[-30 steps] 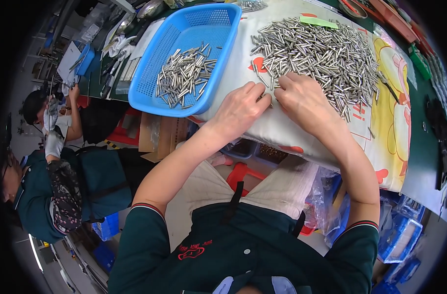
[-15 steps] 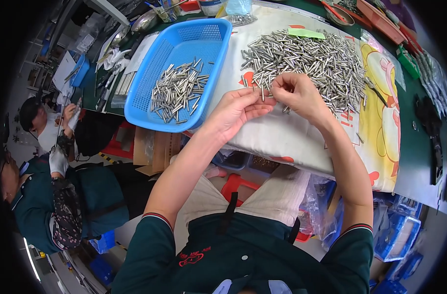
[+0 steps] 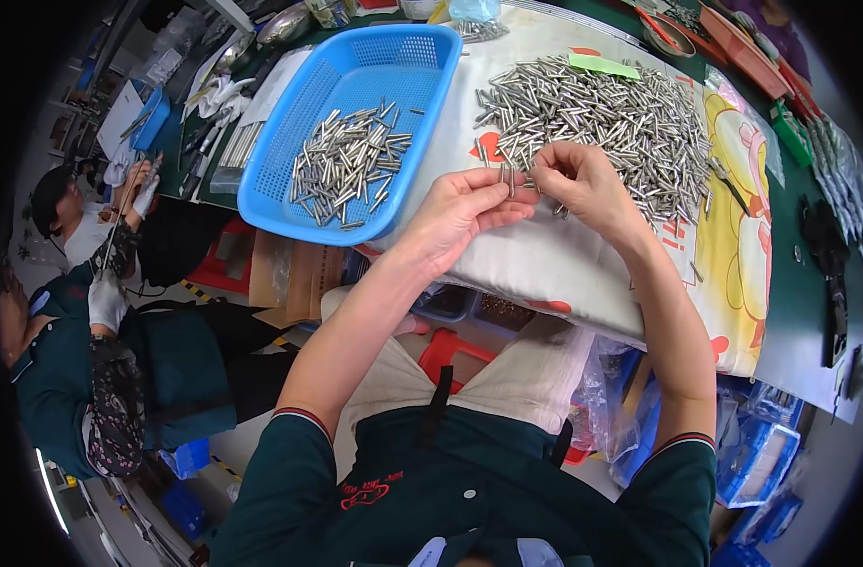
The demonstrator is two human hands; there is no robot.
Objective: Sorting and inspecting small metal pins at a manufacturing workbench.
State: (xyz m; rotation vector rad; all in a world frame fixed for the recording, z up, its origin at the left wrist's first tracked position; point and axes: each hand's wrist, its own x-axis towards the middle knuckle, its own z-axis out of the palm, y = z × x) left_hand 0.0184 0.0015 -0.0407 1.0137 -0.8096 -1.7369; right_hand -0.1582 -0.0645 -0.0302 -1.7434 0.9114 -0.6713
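My left hand (image 3: 460, 210) is closed at the fingertips, with a short, slim metal pin (image 3: 512, 181) standing up between thumb and fingers. Right beside it, my right hand (image 3: 585, 187) is pinched, its fingertips meeting those of the left. What the right fingers hold is mostly hidden. Just beyond both hands spreads a large pile of similar silvery metal pins (image 3: 602, 118) on a patterned cloth (image 3: 427, 203). To the left stands a blue perforated plastic basket (image 3: 261, 189), and a smaller heap of pins (image 3: 346, 161) lies in it.
A pale green paper strip (image 3: 604, 65) lies on the pile's far side. A dark-handled tool (image 3: 731, 189) rests at its right. Further left, a co-worker's gloved hand (image 3: 107, 300) shows. Beyond the basket sits a bag of pins (image 3: 482, 30).
My hands stay together at the pile's near edge, with only slight finger movement. The whole view has shifted a little, and the co-workers at the left have moved slightly.
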